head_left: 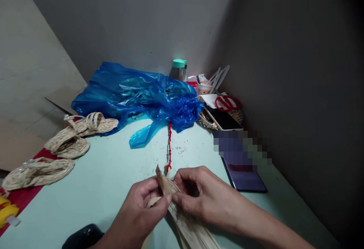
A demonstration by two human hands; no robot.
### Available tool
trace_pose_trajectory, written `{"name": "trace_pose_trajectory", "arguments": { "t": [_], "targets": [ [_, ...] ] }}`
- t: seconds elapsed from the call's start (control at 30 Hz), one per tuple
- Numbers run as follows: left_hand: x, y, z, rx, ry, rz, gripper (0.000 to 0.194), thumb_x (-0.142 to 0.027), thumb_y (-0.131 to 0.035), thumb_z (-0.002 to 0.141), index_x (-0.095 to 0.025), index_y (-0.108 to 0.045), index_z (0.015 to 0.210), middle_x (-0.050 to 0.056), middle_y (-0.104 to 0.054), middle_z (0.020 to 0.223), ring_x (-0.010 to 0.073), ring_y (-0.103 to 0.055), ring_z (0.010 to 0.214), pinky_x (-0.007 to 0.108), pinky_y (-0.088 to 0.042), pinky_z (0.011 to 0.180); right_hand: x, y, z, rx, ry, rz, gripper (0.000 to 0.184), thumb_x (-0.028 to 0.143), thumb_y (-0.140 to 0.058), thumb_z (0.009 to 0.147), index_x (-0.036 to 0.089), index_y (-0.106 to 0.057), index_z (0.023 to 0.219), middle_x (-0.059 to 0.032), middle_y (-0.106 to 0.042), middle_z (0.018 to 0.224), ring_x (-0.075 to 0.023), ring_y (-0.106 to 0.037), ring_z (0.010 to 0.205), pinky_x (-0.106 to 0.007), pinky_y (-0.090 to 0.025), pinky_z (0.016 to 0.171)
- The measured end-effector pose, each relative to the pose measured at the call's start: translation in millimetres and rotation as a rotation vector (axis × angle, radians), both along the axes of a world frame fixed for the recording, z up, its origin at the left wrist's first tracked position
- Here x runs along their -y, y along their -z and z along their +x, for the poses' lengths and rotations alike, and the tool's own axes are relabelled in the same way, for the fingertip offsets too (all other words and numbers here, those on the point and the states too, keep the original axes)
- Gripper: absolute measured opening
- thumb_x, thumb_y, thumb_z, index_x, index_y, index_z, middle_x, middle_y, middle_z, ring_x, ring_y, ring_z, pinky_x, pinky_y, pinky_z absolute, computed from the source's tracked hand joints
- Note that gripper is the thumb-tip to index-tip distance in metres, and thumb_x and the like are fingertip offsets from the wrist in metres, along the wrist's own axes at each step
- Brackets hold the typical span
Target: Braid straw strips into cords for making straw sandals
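Near the front middle of the table, my left hand (148, 203) and my right hand (196, 192) both pinch a dry, tan husk-like strip (184, 222). The strip's pointed end sticks up between the thumbs, and its wide part runs down past the lower edge of the view. Just beyond the fingers, a red twisted cord (170, 146) is looped to a pale strand and runs back toward the blue bag. Another pale piece shows under my left fingers, partly hidden.
A blue plastic bag (136, 90) lies across the back. Several woven straw sandals (42, 171) rest on red cloth at left. At right are a dark tablet-like device (244, 177), a phone (224, 117) and red-handled scissors (227, 103). A black object (82, 237) sits front left.
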State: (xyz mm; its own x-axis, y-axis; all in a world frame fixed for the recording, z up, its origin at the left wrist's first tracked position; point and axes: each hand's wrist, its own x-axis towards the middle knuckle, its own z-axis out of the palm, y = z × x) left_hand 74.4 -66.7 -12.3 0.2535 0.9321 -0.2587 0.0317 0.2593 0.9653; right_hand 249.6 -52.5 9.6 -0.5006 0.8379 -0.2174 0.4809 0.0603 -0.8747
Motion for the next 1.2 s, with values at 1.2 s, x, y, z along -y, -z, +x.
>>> {"name": "trace_pose_trajectory", "arguments": {
  "t": [1.2],
  "targets": [
    [2.0, -1.0, -4.7, -0.103, 0.115, 0.101, 0.017, -0.031, -0.06, 0.079, -0.019, -0.059, 0.068, -0.004, -0.049, 0.061, 0.0122, -0.044, 0.059, 0.022, -0.036, 0.058, 19.3, -72.7, 72.9, -0.593, 0.554, -0.043, 0.019, 0.038, -0.053, 0.09, 0.022, -0.054, 0.08, 0.0064, -0.032, 0.055, -0.0051, -0.01, 0.042, -0.018, -0.008, 0.034]
  ]
}}
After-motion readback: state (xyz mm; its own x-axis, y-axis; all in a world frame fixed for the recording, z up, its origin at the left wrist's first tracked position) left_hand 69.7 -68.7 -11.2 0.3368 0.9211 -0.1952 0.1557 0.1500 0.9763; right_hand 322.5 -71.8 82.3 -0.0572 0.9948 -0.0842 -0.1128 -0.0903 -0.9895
